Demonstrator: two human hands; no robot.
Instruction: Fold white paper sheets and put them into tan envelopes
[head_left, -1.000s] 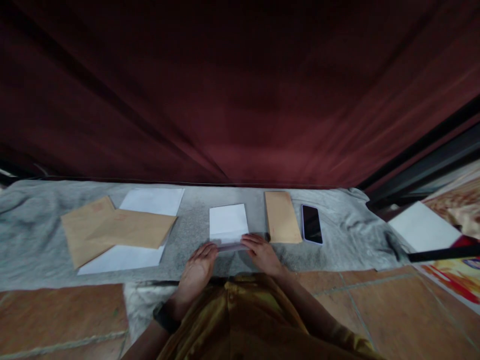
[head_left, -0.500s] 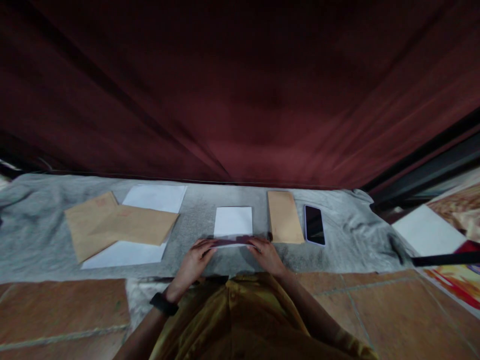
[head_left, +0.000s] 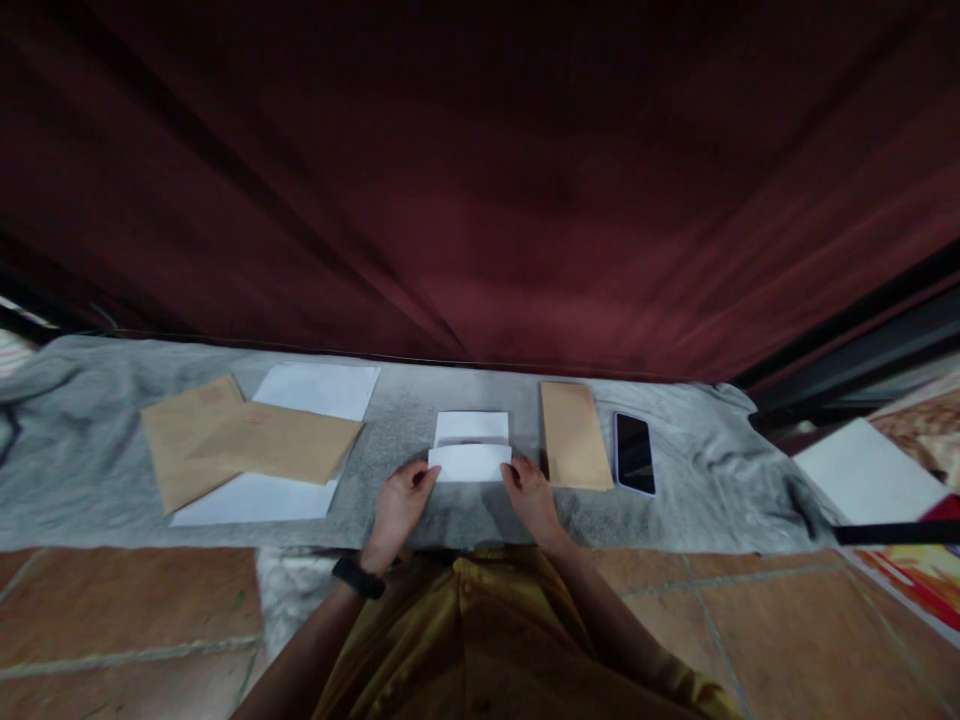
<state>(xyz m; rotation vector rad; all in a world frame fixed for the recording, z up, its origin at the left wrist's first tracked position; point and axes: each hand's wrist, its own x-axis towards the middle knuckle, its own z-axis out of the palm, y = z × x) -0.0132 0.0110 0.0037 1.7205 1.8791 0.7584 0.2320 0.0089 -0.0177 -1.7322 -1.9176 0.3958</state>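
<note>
A white sheet of paper [head_left: 471,443] lies on the grey cloth [head_left: 90,440] straight ahead of me, its near part turned up and folded over toward the far edge. My left hand [head_left: 400,503] pinches the folded flap's left corner. My right hand [head_left: 528,492] pinches its right corner. Both hands rest low on the cloth, fingers closed on the paper. A black band sits on my left wrist.
Two brown envelopes [head_left: 247,445] lie over white sheets [head_left: 319,390] at the left. A narrow brown envelope [head_left: 574,435] and a dark phone [head_left: 634,453] lie right of the paper. More white paper [head_left: 866,472] sits far right. Dark red curtain [head_left: 480,180] hangs behind; tiled floor [head_left: 750,620] is near me.
The near edge of the white sheet has been lifted by both hands and carried forward over the sheet, so a fold now shows. The view shifted slightly.
</note>
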